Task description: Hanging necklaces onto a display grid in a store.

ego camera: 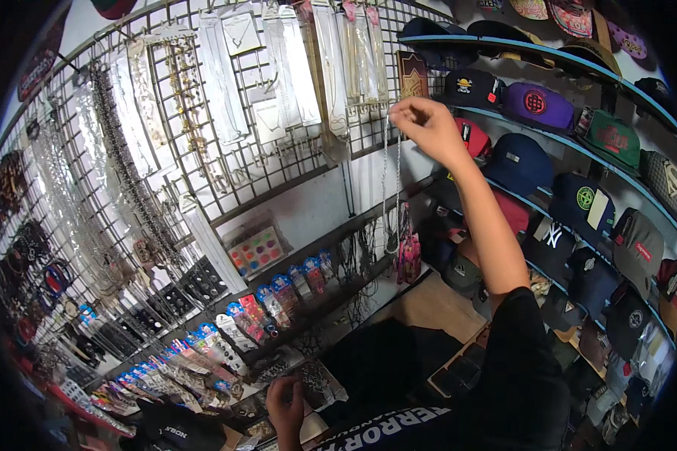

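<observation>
My right hand (426, 127) is raised in front of a wire grid wall, its thumb and fingers pinched on a silver chain necklace (385, 186). The chain hangs down in a long loop, its lower end near a pink patterned pouch (409, 256). Bagged necklaces (330, 73) hang from the grid just left of this hand. My left hand (285, 403) is low at the bottom centre, fingers curled, close to a tray of small metal jewellery (316, 383). Whether it holds anything cannot be told.
Shelves with blue edges (575, 135) carry many caps (519, 158) on the right. Carded accessories (282, 293) hang in a row below the grid. More chains (118, 152) and bracelets (56, 279) hang at the left. A black cap (175, 428) lies at the bottom left.
</observation>
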`<state>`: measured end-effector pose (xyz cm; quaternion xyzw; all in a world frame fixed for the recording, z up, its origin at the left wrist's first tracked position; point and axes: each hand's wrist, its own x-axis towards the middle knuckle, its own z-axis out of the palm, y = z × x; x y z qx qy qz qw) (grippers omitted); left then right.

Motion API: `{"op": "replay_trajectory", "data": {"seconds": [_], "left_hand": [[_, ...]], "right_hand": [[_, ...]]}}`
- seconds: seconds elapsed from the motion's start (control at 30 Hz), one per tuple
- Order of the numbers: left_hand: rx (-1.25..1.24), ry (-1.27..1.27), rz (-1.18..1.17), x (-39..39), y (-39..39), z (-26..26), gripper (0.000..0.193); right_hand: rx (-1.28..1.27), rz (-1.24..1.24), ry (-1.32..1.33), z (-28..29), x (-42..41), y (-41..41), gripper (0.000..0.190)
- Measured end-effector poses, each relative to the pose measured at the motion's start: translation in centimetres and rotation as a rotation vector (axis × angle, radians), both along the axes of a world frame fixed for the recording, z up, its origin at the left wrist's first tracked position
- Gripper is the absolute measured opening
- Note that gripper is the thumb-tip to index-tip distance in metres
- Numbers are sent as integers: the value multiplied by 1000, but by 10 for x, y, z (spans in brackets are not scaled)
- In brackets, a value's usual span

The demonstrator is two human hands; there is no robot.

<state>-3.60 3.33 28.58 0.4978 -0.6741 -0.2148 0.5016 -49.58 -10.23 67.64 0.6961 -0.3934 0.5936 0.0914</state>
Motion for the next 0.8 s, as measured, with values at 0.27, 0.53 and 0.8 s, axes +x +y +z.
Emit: {"op": "replay_trajectory", "data": {"seconds": [0.27,0.53,0.8], "left_hand": [[-16,93,31,-1,-8,14,8],[3,123,5,-12,-22,10,8],[-20,34,12,-10,-43,-8,6]], "right_hand": [[23,-126,63,40,-31,-83,17],[10,-189,116,45,-73,-141,19],[-82,-321,192,27,-61,-129,15]]}}
